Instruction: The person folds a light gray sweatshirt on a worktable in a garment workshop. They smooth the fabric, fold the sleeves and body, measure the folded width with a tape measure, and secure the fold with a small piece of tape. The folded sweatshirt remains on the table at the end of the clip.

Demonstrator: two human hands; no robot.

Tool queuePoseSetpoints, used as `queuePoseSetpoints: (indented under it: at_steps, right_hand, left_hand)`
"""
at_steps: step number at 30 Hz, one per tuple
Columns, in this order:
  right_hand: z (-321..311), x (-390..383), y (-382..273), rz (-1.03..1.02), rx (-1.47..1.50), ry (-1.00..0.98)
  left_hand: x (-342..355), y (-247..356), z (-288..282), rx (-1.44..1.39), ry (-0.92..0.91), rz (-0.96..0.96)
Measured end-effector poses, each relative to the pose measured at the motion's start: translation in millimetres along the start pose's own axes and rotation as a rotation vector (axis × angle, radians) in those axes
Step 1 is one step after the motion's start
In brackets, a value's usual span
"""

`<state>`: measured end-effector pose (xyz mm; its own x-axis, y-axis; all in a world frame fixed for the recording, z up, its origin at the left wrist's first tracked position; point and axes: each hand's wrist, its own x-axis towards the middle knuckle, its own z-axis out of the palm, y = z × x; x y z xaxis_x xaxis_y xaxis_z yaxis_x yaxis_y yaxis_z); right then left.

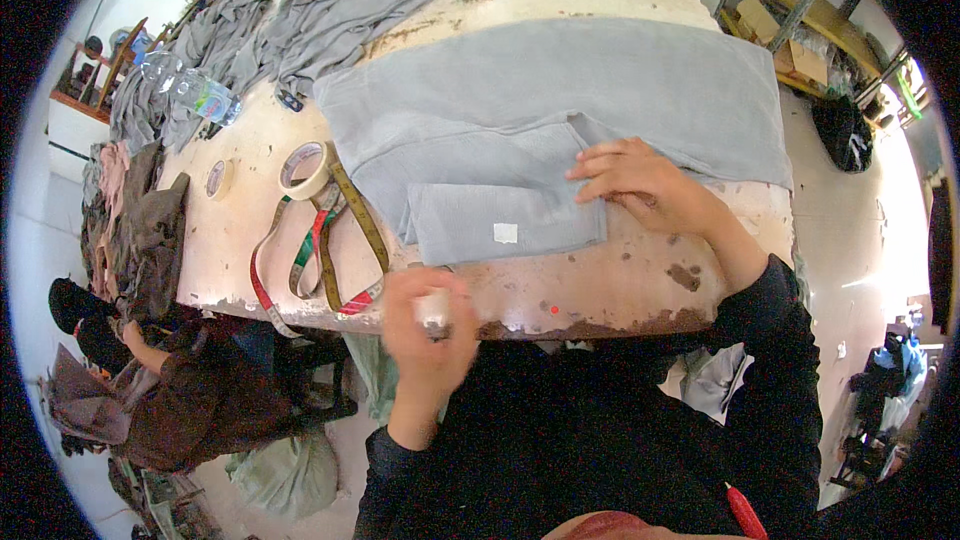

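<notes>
Grey folded trousers or a similar long garment (640, 80) lie across the table in front of me. On the nearest folded flap (450, 225) sits a small white square sticker (505, 233). My right hand (645, 185) rests on the right end of that flap, its fingers stretched out on the cloth. My left hand (430, 330) is lifted near the table's front edge, apart from the garment and smeared by motion. Its fingers curl around a small whitish thing, whose kind is too blurred to tell.
A tape measure (347, 205) lies beside a masking tape roll (305, 170); a second roll (218, 180) is further left. A plastic bottle (205, 98) lies near heaped grey cloth (370, 0). Another person (200, 400) works at the left. Shelves (800, 10) stand at right.
</notes>
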<state>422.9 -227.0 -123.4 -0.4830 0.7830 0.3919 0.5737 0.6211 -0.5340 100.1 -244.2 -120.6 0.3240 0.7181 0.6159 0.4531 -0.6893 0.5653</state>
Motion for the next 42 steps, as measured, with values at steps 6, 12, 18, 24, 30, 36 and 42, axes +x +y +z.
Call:
queuePoseSetpoints:
  at_steps: [6,12,18,24,30,36,42]
  right_hand:
    - [-7,-9,6,-0.049,-0.291,0.000]
    - [20,-3,17,-0.098,-0.229,0.090]
    - [28,-3,6,0.158,0.210,0.128]
    - [26,-4,0,0.206,0.233,0.113]
    - [24,-4,-13,0.290,0.078,0.277]
    - [21,3,8,0.643,0.787,0.620]
    - [21,11,10,0.827,0.879,0.676]
  left_hand:
    - [17,18,64,-0.127,-0.316,0.078]
    - [21,30,85,0.057,-0.207,0.005]
    - [33,24,84,-0.154,-0.055,-0.352]
    - [48,21,78,-0.255,-0.121,-0.498]
    - [42,29,65,0.147,-0.174,-0.127]
    - [47,-21,17,0.015,-0.130,-0.280]
    - [61,-42,28,-0.302,-0.043,-0.496]
